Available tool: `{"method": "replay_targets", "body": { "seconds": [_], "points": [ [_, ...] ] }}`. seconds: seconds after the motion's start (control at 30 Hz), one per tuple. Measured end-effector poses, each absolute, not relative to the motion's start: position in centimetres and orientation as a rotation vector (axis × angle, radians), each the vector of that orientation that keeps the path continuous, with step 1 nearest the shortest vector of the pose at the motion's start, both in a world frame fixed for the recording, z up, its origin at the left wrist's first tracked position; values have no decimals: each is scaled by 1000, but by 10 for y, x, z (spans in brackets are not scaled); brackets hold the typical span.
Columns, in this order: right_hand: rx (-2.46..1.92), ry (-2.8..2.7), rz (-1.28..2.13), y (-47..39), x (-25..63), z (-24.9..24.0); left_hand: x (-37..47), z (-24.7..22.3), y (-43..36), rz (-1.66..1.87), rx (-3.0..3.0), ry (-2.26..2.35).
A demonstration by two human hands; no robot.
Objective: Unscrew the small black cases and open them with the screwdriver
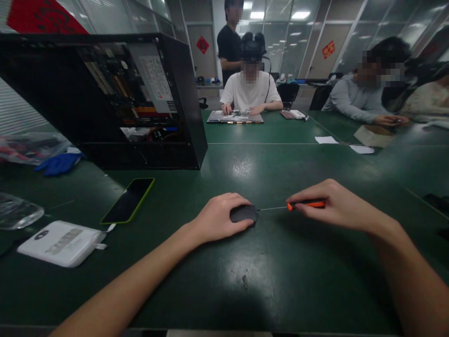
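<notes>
Taking the dark grey mouse-shaped object as the middle of the clock, it lies on the green counter. The left hand comes in from about eight o'clock and grips it, with the fingers along its far side and the thumb along its near side. At three o'clock is the screwdriver, its orange handle held in the closed right hand, which pinches it between thumb and fingers. Its thin metal shaft points to nine o'clock and its tip reaches the object's edge; whether the tip is seated in anything is too small to tell.

A phone with a yellow-green edge lies a little above nine o'clock, and a white power-bank-like block a little below nine, farther out. A blue glove-like item lies towards half past nine. At about half past ten stands a large black computer case, its side open on the parts inside.

At twelve o'clock, across the counter, a person in a white shirt has both hands at a flat panel. At two o'clock are a beige box and, beyond it, a person in grey sleeves.
</notes>
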State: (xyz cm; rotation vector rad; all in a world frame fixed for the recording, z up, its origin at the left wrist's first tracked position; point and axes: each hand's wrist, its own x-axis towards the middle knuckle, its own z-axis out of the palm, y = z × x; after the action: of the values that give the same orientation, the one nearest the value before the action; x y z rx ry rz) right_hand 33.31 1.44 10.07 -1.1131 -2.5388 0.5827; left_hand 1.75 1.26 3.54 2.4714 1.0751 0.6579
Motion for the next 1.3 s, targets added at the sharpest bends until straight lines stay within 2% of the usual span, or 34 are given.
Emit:
{"method": "replay_targets", "body": {
  "seconds": [0.33, 1.3],
  "points": [
    [-1076, -2546, 627, 15, 333, 96, 18, 25, 13, 790, 2444, 1013],
    [-1107, -2535, 608, 12, 336, 96, 17, 18, 10, 790, 2437, 1000]
  ]
}}
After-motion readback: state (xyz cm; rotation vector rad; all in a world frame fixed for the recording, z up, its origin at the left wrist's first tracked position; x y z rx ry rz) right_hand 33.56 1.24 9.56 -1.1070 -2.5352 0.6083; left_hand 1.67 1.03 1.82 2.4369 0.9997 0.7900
